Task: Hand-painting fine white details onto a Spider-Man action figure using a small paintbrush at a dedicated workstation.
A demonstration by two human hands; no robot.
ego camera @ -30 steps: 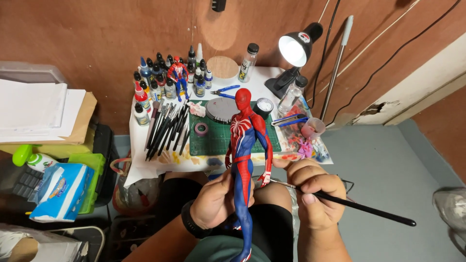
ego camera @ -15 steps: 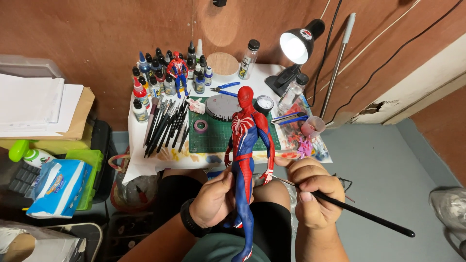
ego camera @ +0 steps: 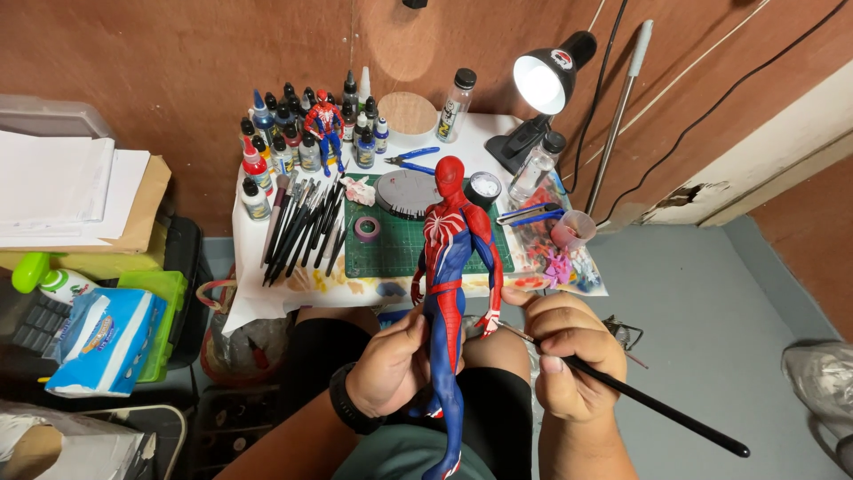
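Head view. Your left hand (ego camera: 395, 364) is wrapped around the legs of the red-and-blue action figure (ego camera: 449, 293), held upright over your lap, just in front of the small white table (ego camera: 244, 298). Your right hand (ego camera: 569, 356) pinches a black paintbrush (ego camera: 649, 404), tip at the figure's hand. On the table: green cutting mat (ego camera: 400, 253), row of brushes (ego camera: 302, 227), paint bottles (ego camera: 284, 142), lit desk lamp (ego camera: 542, 84).

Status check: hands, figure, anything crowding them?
Left hand grips the red-and-blue figure upright by its legs. Right hand holds a black paintbrush, tip at the figure's hand. Nothing between them; small table beyond.
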